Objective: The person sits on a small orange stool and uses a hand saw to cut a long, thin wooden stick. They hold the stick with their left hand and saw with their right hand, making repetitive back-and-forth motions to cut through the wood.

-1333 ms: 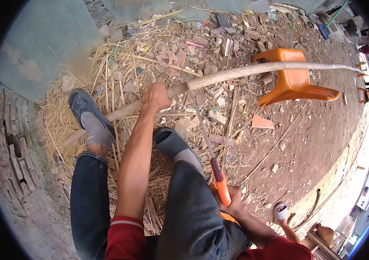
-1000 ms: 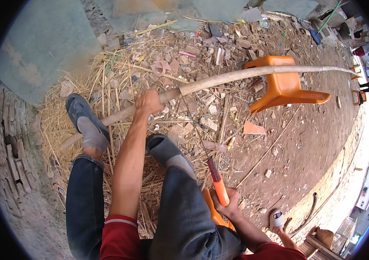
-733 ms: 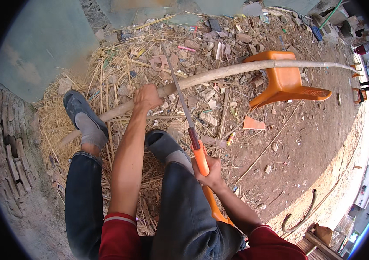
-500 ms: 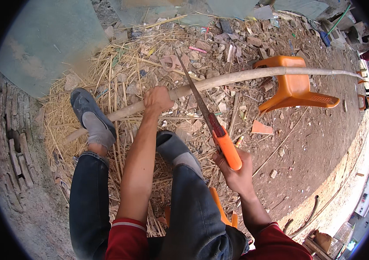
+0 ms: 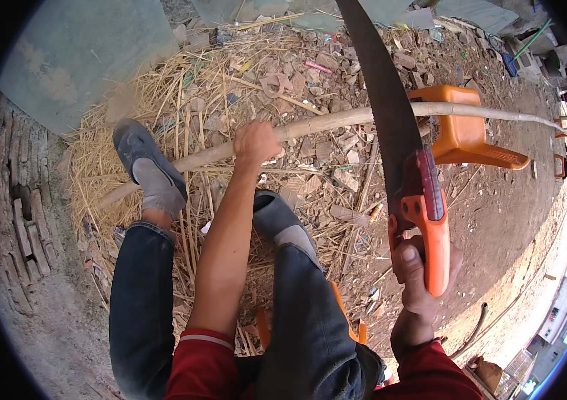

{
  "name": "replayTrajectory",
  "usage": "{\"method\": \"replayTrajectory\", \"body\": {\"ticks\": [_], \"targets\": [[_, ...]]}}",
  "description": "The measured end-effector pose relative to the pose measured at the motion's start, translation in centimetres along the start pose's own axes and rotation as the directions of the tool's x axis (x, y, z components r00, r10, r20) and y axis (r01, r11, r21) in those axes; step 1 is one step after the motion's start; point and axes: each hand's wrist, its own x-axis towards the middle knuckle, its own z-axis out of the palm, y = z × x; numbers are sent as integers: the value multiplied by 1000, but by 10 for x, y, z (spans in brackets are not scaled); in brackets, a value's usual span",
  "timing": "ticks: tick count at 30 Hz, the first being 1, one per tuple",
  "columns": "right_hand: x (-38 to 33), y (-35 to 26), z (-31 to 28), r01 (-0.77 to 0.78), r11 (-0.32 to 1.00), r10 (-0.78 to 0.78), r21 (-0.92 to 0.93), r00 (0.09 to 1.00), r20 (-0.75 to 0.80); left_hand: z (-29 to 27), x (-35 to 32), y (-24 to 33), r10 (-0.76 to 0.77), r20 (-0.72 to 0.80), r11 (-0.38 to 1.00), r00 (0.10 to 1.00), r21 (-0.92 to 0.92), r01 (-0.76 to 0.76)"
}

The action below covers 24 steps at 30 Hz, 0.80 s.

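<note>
My left hand (image 5: 255,143) grips a long pale wooden pole (image 5: 337,120) that slants across the ground, its far part resting on an orange plastic stool (image 5: 465,135). My right hand (image 5: 419,270) is closed on the orange handle of a curved pruning saw (image 5: 397,133). The dark blade rises toward the top of the view, well above the pole. My left foot in a grey shoe (image 5: 143,160) rests on the lower end of the pole. The right shoe (image 5: 277,217) sits just behind it.
Dry straw and broken rubble (image 5: 230,87) cover the ground around the pole. A blue-green sheet (image 5: 83,53) lies at the upper left and worn bricks (image 5: 23,227) at the left. Bare dirt (image 5: 497,220) spreads to the right. An orange seat (image 5: 343,320) shows under my legs.
My right hand has swung the saw up from low beside my right knee to high in front, blade pointing up. The left hand has kept its grip on the pole.
</note>
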Motion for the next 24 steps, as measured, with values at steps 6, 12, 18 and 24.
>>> {"method": "replayTrajectory", "body": {"ticks": [6, 12, 18, 24], "targets": [[-33, 104, 36, -94, 970, 112, -224, 991, 72, 2, -12, 4, 128, -180, 991, 975, -3, -130], [-51, 125, 54, -54, 965, 92, -256, 986, 137, 0, -2, 2, 67, -40, 998, 997, -13, -68], [-82, 130, 40, -22, 970, 76, -240, 973, 217, -1, -2, 0, 56, -80, 992, 995, -111, -65], [-108, 133, 24, -28, 975, 73, -220, 978, 197, -5, -5, 3, 16, -53, 991, 998, -132, -23]]}}
